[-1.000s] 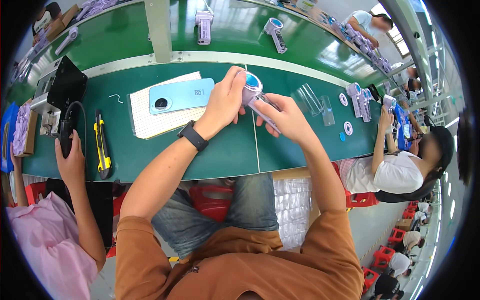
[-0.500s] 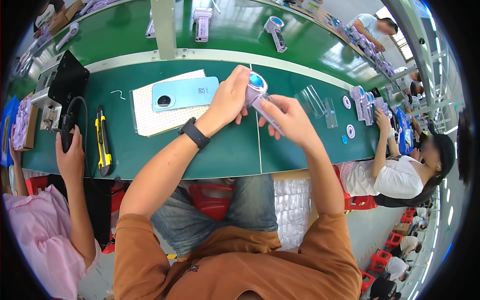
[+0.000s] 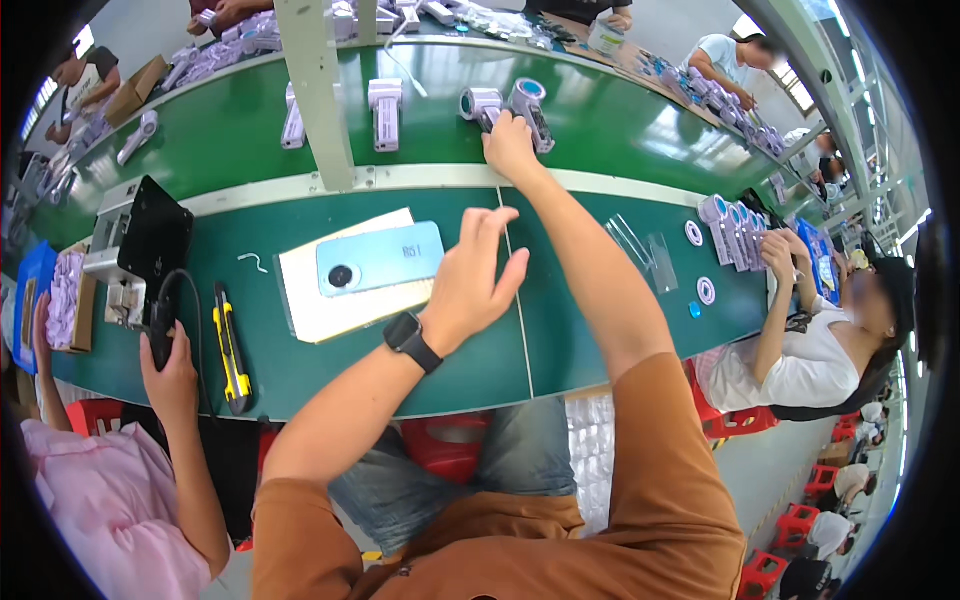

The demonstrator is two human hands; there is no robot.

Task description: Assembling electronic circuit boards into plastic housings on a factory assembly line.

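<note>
My right hand (image 3: 512, 150) reaches onto the bright green surface, its fingers closed round the handle of a lavender handheld fan (image 3: 481, 102) with a round head. Just right of that fan lies a second handheld fan (image 3: 528, 93) with a blue disc in its head and its dark inside showing along the handle. My left hand (image 3: 478, 280), a dark watch on its wrist, is held over the workbench with fingers apart and nothing in them. Beside it a light blue phone (image 3: 385, 258) lies on a white dotted sheet (image 3: 310, 318).
A yellow-black utility knife (image 3: 231, 345) lies at left, near a black machine (image 3: 150, 240) and a neighbour's hand (image 3: 172, 375). To the right are clear plastic pieces (image 3: 655, 262), lavender rings (image 3: 706, 291) and several standing fans. A white post (image 3: 318, 95) rises ahead.
The lavender fan has gone from between my hands to the green surface ahead, carried by my right hand. My left hand has let go and opened. The view has tilted upward.
</note>
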